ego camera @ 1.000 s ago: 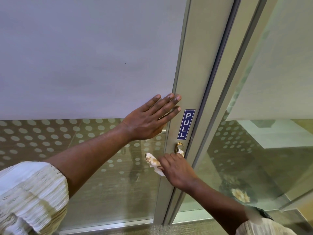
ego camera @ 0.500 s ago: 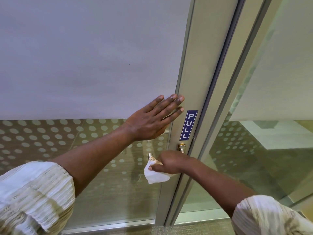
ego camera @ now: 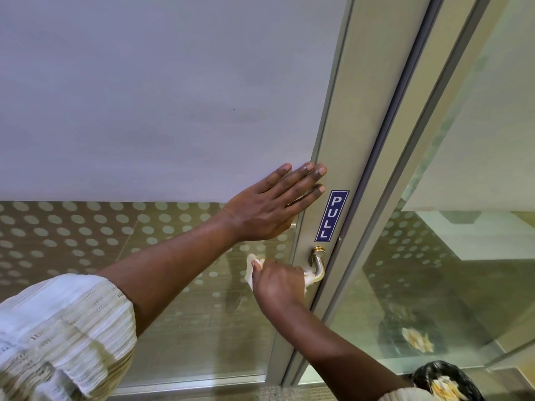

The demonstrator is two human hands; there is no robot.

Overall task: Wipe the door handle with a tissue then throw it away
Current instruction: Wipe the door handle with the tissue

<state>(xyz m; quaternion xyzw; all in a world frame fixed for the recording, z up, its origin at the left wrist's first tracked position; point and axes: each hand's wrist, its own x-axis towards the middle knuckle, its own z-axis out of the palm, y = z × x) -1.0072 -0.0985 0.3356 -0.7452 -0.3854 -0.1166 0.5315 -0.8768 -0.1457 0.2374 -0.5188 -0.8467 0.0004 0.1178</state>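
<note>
The right hand (ego camera: 276, 285) has its grip closed around a crumpled white paper tissue (ego camera: 252, 266), fingers curled over it so the wad is pressed against the horizontal bar of the curved brushed-metal door handle (ego camera: 318, 264). White paper shows at both ends of the fist: a flap beside the thumb on the left, and a smaller bit at the handle's bend on the right. Wrapping the tissue round the bar likely lets one stroke clean all sides at once.

The left hand (ego camera: 269, 209) holds nothing. Its fingers are spread flat, the palm on the frosted glass door panel (ego camera: 162, 96) and the fingertips reaching the grey metal door frame (ego camera: 333, 146), just beside the blue PULL sticker (ego camera: 331, 216). This probably steadies the door so that it does not swing under the rubbing.

At the lower right edge sits a black-lined bin (ego camera: 445, 380) with crumpled paper inside, a likely place for the tissue afterwards.
</note>
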